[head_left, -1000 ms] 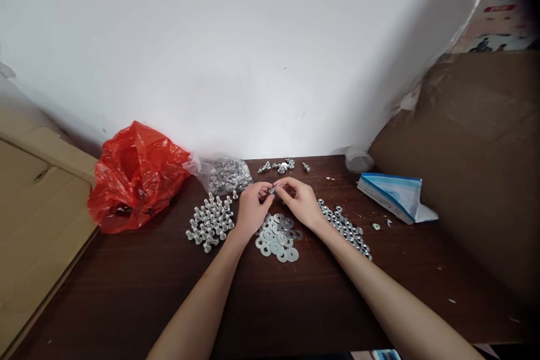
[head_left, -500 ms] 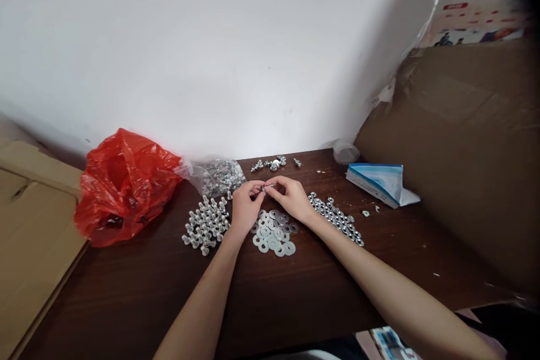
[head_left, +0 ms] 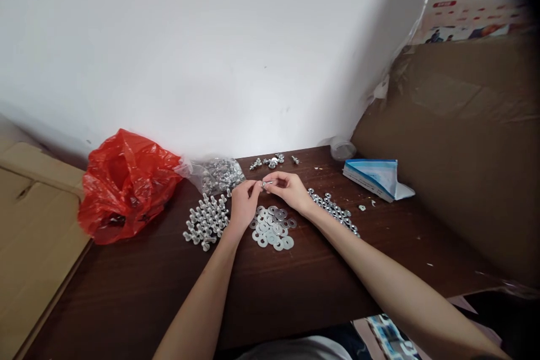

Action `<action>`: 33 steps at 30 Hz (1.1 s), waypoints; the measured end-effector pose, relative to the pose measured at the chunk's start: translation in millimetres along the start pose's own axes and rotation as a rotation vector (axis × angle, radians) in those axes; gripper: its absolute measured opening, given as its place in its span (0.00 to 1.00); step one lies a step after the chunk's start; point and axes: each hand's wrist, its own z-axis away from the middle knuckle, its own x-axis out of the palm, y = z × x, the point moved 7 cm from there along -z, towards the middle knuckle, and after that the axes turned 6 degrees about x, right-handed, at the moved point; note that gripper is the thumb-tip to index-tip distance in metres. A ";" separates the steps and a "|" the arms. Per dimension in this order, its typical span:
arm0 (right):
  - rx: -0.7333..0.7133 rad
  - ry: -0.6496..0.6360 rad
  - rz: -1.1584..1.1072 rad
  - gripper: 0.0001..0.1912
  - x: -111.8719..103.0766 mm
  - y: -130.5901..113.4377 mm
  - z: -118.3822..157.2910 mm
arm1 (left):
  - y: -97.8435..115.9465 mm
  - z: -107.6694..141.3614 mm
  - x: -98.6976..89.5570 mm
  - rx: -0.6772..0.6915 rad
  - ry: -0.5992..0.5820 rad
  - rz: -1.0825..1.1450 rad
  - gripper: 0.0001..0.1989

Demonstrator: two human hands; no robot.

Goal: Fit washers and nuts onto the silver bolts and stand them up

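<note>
A small bolt [head_left: 265, 184], seemingly with a washer on it, is pinched between the fingertips of the left hand [head_left: 243, 202] and right hand [head_left: 290, 192], above the washers [head_left: 272, 227] heaped on the tabletop [head_left: 126, 287].

Both bare forearms reach forward, the left hand [head_left: 243, 206] and right hand [head_left: 289, 191] meeting fingertip to fingertip, pinched

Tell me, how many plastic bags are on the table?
2: the red bag at the left, and the clear bag of metal parts beside it, near the wall. Others may be hidden.
</note>
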 end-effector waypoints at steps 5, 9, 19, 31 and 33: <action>0.001 0.015 -0.043 0.13 3.0 -3.6 2.7 | 6.2 -1.5 0.4 0.006 0.005 -0.085 0.14; 0.032 0.076 -0.081 0.13 0.8 1.7 2.4 | 6.7 -2.1 1.3 0.024 0.032 0.083 0.06; 0.095 0.139 -0.250 0.14 1.4 8.0 3.2 | 2.1 -2.8 3.9 -0.012 -0.031 0.094 0.10; -0.013 0.104 -0.070 0.11 -2.0 5.1 0.8 | -1.3 -3.2 6.0 -0.045 -0.043 0.289 0.10; -0.067 0.087 -0.001 0.10 0.1 2.5 1.6 | -5.2 -3.1 6.3 -0.061 -0.034 0.286 0.11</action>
